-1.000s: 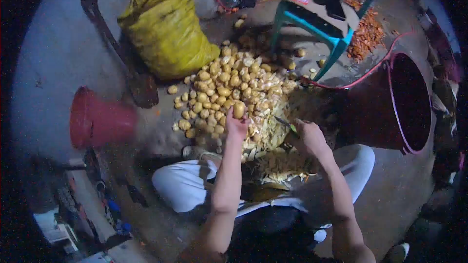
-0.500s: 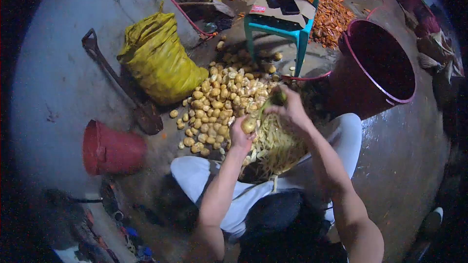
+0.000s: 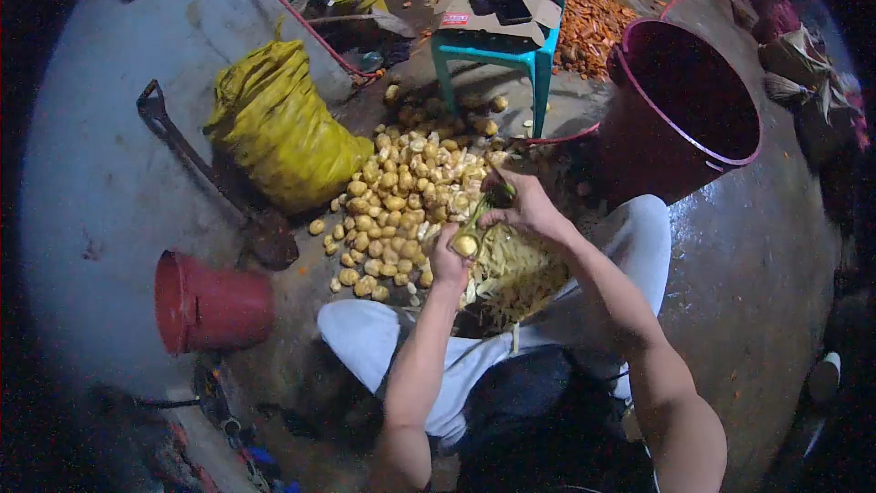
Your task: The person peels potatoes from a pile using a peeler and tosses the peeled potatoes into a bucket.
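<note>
A yellowish potato (image 3: 465, 246) is gripped in my left hand (image 3: 448, 260), its upper face showing. Closed around a green-handled peeler (image 3: 482, 208), my right hand (image 3: 532, 209) is just above and right of the potato. The tool's lower end reaches the potato; its exact shape is blurred. Below my hands is a heap of pale, thin strips (image 3: 522, 267) on the floor between my legs. Whole and pale, peeled-looking potatoes (image 3: 392, 210) are piled beyond and left of my left hand.
A yellow sack (image 3: 285, 123) and a shovel (image 3: 196, 160) lean by the wall at left, with a red bucket (image 3: 214, 301) nearer. A large maroon tub (image 3: 639, 137) stands right. Behind the potatoes are a teal chair (image 3: 538, 82) bearing cardboard and a carrot heap (image 3: 593, 27).
The view has shifted slightly, moving the surroundings left. My right hand has come a little closer to my left, with the peeler now at the potato.
</note>
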A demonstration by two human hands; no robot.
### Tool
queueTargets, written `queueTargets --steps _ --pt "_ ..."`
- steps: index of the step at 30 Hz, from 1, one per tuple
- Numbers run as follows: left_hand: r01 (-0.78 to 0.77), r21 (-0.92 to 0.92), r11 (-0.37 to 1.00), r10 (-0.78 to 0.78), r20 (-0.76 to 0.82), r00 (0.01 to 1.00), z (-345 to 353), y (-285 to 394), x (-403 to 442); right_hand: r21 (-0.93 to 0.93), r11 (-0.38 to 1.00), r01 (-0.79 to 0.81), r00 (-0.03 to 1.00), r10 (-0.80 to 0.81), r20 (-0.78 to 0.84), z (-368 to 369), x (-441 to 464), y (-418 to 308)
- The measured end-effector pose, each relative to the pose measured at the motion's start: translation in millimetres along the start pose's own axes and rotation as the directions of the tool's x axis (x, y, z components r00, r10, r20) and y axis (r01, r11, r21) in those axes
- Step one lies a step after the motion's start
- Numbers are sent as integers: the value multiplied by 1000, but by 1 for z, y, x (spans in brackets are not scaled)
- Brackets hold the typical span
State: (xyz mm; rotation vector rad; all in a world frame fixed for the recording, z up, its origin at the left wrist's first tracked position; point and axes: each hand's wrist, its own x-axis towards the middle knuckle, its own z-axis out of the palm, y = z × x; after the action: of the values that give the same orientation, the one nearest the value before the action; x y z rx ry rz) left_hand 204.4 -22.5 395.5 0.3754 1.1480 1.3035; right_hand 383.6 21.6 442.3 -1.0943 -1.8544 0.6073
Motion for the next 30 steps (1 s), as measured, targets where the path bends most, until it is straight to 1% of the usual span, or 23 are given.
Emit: queueTargets --steps 1,2,3,5,6,7,8,9,10,11,12,13,15,16,17,19,20,21,23,24,26,29,30 --pt "8 4 1000 -8 -1 1000 -4 -3 4 1 1000 -9 1000 9 0 0 2 13" --pt "17 49 999 -17 0 1000 -10 -4 9 448 866 -223 959 278 -60 0 8 32" --pt "17 91 996 -17 7 1000 -13 -2 14 410 870 -272 947 318 -45 -7 8 29" --pt "31 103 994 -38 67 997 -14 -5 16 331 869 -369 918 395 -14 -22 10 23" --pt "-111 116 987 107 37 994 -12 -12 19 203 953 -227 974 223 42 -17 8 7" --pt "-248 134 960 248 11 969 -11 -18 22 80 995 -64 992 55 117 -14 5 0" --pt "-233 274 933 213 99 972 -17 -19 23 11 1000 18 1000 -18 -24 -5 2 18" --pt "-224 279 934 204 98 974 -19 -18 20 78 988 -131 990 134 -44 -2 1 53" --pt "-274 262 925 244 142 959 -20 -16 19 251 935 -252 952 285 -106 -12 5 50" --pt "-331 238 913 291 187 938 -18 -13 21 235 922 -307 938 336 -91 -22 7 43" --pt "-245 199 949 216 155 964 -17 -9 18 218 907 -361 920 385 -76 -34 11 29" --pt "-245 199 949 216 155 964 -17 -4 16 218 906 -361 920 385 -75 -32 8 27" --pt "-40 27 999 34 188 982 -16 5 15 82 969 -234 970 239 -49 -28 6 30" --pt "-29 30 999 24 158 987 -16 5 19 200 934 -295 953 302 -7 -18 8 45" --pt "-30 29 999 25 156 987 -18 4 19 200 935 -294 954 301 -5 -14 1 58" --pt "-15 -7 1000 16 263 965 -10 14 8 103 914 -393 919 393 21 -24 1 32" --pt "-6 5 1000 4 324 946 -6 21 0 101 915 -391 920 392 19 -22 1 35" --pt "-7 3 1000 6 327 945 -7 21 0 133 918 -375 927 371 56 -19 2 38" --pt "81 -66 994 -42 459 887 -10 22 0 165 919 -357 934 346 94 -15 0 45" --pt "80 -68 994 -40 458 888 -11 22 -2 188 906 -380 925 370 85 -14 0 42" --pt "-44 -43 998 61 566 822 -15 23 -6 212 891 -402 916 394 77 -12 0 36" --pt "-12 -26 1000 24 519 854 -15 27 -9 252 891 -377 926 365 92 -13 2 27" --pt "-13 -26 1000 25 519 855 -18 23 -5 279 903 -327 945 311 101 -11 2 26"
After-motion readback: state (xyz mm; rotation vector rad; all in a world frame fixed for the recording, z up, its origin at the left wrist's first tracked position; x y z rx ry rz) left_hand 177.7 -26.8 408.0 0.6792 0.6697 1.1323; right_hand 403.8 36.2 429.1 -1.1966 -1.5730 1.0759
